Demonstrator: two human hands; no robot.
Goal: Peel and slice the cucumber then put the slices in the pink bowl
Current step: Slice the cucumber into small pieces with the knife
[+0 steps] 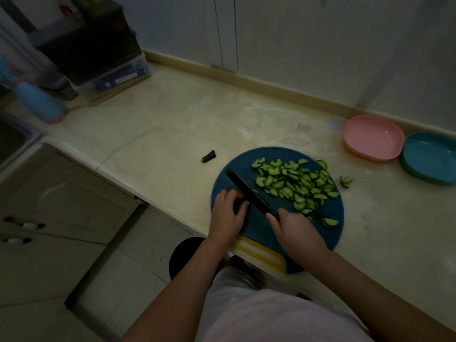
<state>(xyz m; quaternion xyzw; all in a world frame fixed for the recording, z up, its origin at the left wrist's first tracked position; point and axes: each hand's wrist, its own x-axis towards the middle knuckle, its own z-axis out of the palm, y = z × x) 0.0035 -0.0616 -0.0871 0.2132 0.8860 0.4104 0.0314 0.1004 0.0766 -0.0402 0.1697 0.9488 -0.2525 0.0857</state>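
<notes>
A round blue cutting board (332,213) lies at the counter's front edge, covered on its right half with several green cucumber slices (296,183). My left hand (227,213) curls over a short dark stub of cucumber (238,206) on the board's left side. My right hand (296,233) grips the handle of a black knife (249,191), whose blade rests against the stub beside my left fingers. The pink bowl (372,137) stands empty at the back right, apart from the board.
A blue bowl (431,156) sits right of the pink one. A cut cucumber end (209,156) lies on the counter left of the board, and a few slices (346,180) lie off its right edge. A pink-blue bottle (37,99) and boxes stand at far left.
</notes>
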